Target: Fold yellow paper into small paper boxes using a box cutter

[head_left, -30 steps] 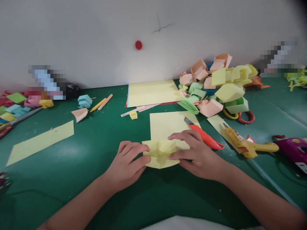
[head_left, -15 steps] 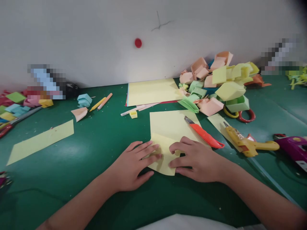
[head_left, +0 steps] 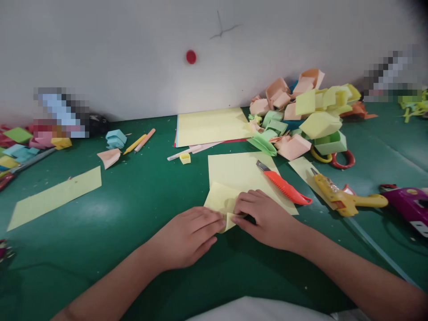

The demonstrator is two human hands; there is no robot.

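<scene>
Paper (head_left: 219,196), yellow and part-folded, lies in front of you between your hands, its far part covering the near left corner of a larger sheet (head_left: 236,169). Your left hand (head_left: 190,236) rests on its near left side, fingers close together and laid out, the thumb a little apart from them. Your right hand (head_left: 265,218) pinches a small raised fold at the near edge between thumb and curled fingers (some fingertips are hidden). On the sheet's right side you have a knife (head_left: 289,187), blade pointing away and leftward. Farther right, a glue gun (head_left: 343,198) overlaps a strip (head_left: 301,168). Beyond the sheet sit a heap (head_left: 317,125) of folded pieces and, to its left, a tiny cup (head_left: 185,159).
</scene>
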